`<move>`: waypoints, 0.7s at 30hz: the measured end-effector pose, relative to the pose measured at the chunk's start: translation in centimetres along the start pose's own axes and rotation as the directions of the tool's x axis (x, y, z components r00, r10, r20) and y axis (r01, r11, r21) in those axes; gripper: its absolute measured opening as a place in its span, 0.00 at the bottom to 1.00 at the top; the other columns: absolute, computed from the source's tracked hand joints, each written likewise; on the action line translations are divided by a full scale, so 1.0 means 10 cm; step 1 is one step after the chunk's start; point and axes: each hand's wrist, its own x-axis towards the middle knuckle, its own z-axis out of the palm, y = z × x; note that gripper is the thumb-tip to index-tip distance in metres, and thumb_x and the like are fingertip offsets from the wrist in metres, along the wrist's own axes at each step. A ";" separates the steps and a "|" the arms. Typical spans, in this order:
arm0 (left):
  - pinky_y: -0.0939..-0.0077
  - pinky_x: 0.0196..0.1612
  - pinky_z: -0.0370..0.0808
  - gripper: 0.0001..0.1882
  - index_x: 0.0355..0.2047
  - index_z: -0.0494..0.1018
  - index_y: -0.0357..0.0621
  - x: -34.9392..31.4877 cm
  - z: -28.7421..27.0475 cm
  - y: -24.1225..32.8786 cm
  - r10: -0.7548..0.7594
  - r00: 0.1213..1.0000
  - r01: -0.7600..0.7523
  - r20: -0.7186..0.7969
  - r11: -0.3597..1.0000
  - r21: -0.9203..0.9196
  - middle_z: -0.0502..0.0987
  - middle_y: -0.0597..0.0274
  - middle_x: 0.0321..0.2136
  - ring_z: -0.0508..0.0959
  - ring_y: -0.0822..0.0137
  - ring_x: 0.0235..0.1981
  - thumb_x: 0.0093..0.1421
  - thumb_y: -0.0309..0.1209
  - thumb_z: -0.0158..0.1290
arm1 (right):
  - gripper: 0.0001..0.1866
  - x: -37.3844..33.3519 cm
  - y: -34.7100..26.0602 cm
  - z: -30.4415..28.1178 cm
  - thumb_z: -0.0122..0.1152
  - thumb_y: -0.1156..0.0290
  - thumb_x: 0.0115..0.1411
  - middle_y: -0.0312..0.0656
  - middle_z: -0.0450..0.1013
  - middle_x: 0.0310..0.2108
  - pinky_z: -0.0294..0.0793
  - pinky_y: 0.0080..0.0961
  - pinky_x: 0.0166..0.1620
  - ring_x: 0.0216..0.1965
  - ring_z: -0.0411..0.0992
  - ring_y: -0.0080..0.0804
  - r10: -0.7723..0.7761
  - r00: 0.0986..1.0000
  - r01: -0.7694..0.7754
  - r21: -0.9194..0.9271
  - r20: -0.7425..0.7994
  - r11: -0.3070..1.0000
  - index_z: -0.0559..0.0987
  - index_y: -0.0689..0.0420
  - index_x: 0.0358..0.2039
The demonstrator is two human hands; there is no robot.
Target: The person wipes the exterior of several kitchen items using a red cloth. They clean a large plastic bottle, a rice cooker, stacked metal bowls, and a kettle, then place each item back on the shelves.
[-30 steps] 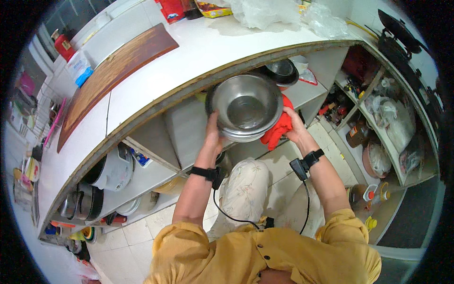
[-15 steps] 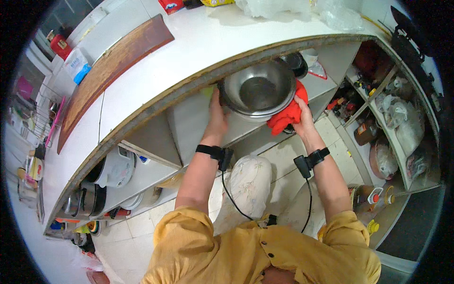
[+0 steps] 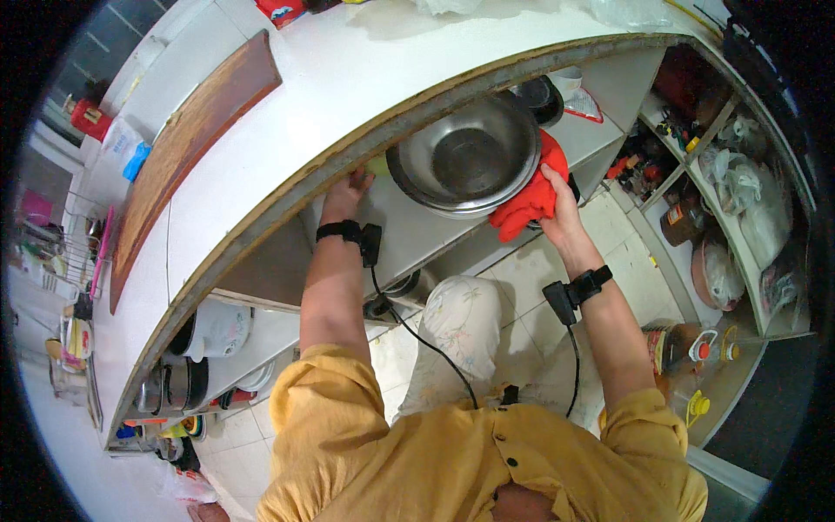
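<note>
Stacked metal bowls [image 3: 470, 152] sit on the upper shelf [image 3: 396, 228] under the counter, with a pale rim showing beneath them. On the right, my right hand [image 3: 559, 207] grips a bunched red cloth [image 3: 527, 207] against the side of the bowls. My left hand [image 3: 347, 193] is apart from the bowls, reaching in under the counter edge. Its fingers look loosely spread near a small yellow-green thing [image 3: 377, 164], whose kind I cannot make out. The counter edge partly hides the fingertips.
The counter edge [image 3: 348, 148] curves over the shelf. A black pan [image 3: 539, 100] and a white cup [image 3: 565, 80] stand behind the bowls. Pots [image 3: 217, 329] fill the lower left shelf. Oil bottles [image 3: 687, 344] stand at right, below shelves of plastic bags [image 3: 744, 200].
My left hand has come off the bowls' left side and moved left toward the counter edge. My right hand stays at the cloth and bowls. The view has shifted slightly.
</note>
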 end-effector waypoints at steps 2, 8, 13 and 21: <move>0.52 0.42 0.80 0.06 0.30 0.70 0.47 -0.14 -0.02 -0.07 0.073 0.994 -0.066 -0.077 0.994 0.086 0.69 0.67 0.20 0.73 0.67 0.25 0.63 0.32 0.55 | 0.24 0.00 0.00 -0.01 0.56 0.57 0.64 0.38 0.73 0.55 0.67 0.38 0.58 0.55 0.70 0.36 -0.019 0.999 0.019 -0.002 0.031 1.000 0.70 0.54 0.57; 0.48 0.50 0.78 0.02 0.36 0.71 0.43 -0.84 0.14 -0.26 0.188 0.978 -0.187 -0.090 0.982 0.013 0.73 0.66 0.25 0.76 0.69 0.29 0.64 0.26 0.51 | 0.23 0.03 0.02 -0.03 0.56 0.57 0.64 0.37 0.73 0.54 0.67 0.38 0.58 0.55 0.70 0.36 0.008 1.000 -0.007 0.023 -0.006 1.000 0.71 0.54 0.57; 0.55 0.49 0.79 0.04 0.39 0.70 0.44 -1.38 0.10 -0.44 0.356 0.926 -0.366 -0.125 0.928 -0.073 0.76 0.66 0.28 0.77 0.71 0.29 0.64 0.25 0.51 | 0.23 0.04 0.03 -0.06 0.56 0.57 0.64 0.38 0.74 0.54 0.67 0.39 0.58 0.54 0.71 0.35 0.006 1.000 -0.006 0.019 0.004 1.000 0.71 0.54 0.56; 0.60 0.47 0.80 0.08 0.43 0.72 0.49 -1.61 -0.03 -0.49 0.409 0.878 -0.444 -0.249 0.890 -0.103 0.77 0.68 0.36 0.77 0.72 0.34 0.63 0.25 0.53 | 0.22 0.01 0.07 -0.05 0.57 0.55 0.64 0.36 0.76 0.49 0.68 0.36 0.54 0.50 0.73 0.32 0.016 0.999 -0.015 0.018 -0.033 1.000 0.73 0.52 0.54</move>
